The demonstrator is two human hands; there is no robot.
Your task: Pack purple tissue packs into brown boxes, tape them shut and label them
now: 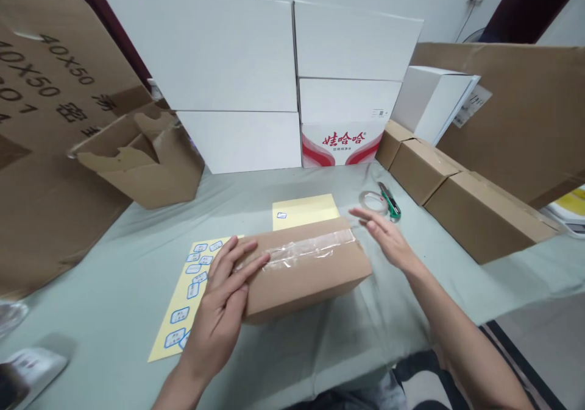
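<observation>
A closed brown cardboard box lies in front of me, with a strip of clear tape along its top seam. My left hand rests on the box's left end, fingers stretched over the top and the tape's end. Just off the box's right end is my right hand, fingers extended and holding nothing. Beyond it are a roll of clear tape and a green utility knife. Partly under my left hand lies a yellow sheet with several blue-edged stickers; another yellow sheet shows behind the box.
White boxes form a wall at the back, one with red print. Brown boxes line the right side. An opened carton and a large printed carton stand left. Green cloth covers the table.
</observation>
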